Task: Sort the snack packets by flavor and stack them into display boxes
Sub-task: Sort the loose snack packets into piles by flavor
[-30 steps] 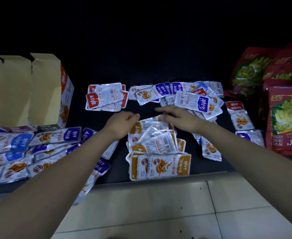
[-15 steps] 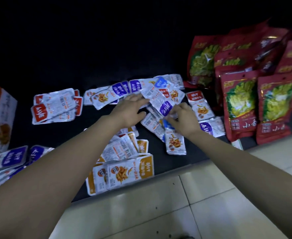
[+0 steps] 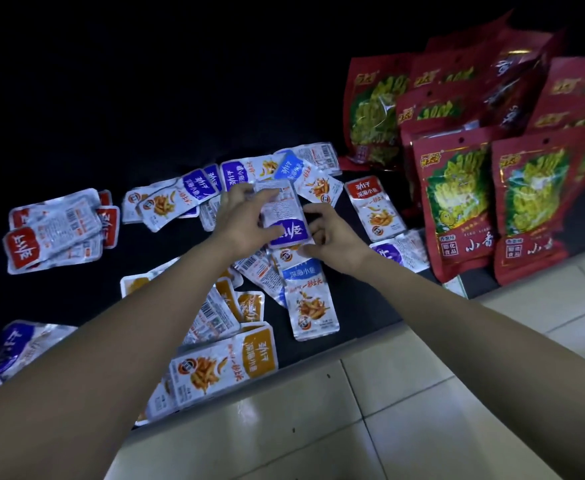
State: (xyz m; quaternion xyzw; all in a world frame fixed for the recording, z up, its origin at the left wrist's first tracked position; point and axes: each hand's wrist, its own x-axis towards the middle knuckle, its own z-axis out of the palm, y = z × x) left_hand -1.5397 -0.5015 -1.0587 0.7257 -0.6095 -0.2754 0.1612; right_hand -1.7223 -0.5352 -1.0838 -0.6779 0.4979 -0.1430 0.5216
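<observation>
Head view: a purple packet [image 3: 284, 216] is held, printed back up, just above the mixed heap on the dark mat [image 3: 370, 306]. It is gripped along its left edge by the curled fingers of the left hand [image 3: 246, 220] and pinched at its right edge by the right hand [image 3: 336, 240]. In this dim light purple could be mistaken for the light-blue packets [image 3: 305, 292] beneath. The glossy film could also slip, or neighbours be dragged along. No display box is seen.

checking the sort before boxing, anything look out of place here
One red-label packet lies on the right beside the big red bags, far from the red-label pile at the left. A light-blue packet also lies loose beside the orange pile, below the purple packet held between the left hand and right hand.
</observation>
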